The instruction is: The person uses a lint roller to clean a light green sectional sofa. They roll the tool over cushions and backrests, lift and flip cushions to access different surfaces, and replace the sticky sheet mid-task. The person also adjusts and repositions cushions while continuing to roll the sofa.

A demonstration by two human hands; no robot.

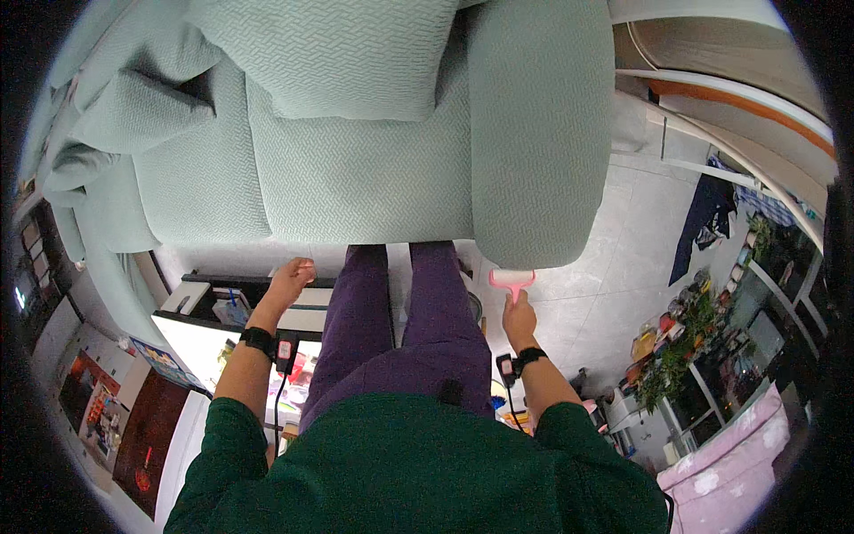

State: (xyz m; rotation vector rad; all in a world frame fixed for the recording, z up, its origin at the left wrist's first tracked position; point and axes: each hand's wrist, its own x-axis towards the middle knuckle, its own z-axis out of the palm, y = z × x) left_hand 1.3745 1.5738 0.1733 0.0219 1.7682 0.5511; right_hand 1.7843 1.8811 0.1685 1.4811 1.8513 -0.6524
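Note:
My right hand (pixel 519 320) grips the handle of a lint roller (pixel 512 278) with a pink frame and a pale roll. The roller lies just off the lower front end of the sofa's armrest (pixel 542 133); whether they touch is unclear. Over on the left, my left hand (pixel 291 280) hovers near the sofa's front edge with its fingers curled together. Whether anything small is between those fingers cannot be made out. Before me stretches a sofa (pixel 360 180) in pale green textured fabric, with a large back cushion (pixel 333 60) on it.
Beside my left leg stands a low table (pixel 193 334) with a light top and items on it. A throw cushion (pixel 143 113) rests at the sofa's left. Grey floor tiles (pixel 567 320) run rightward to dark clothing (pixel 704 220), plants (pixel 667 367) and a pink cover (pixel 727 454).

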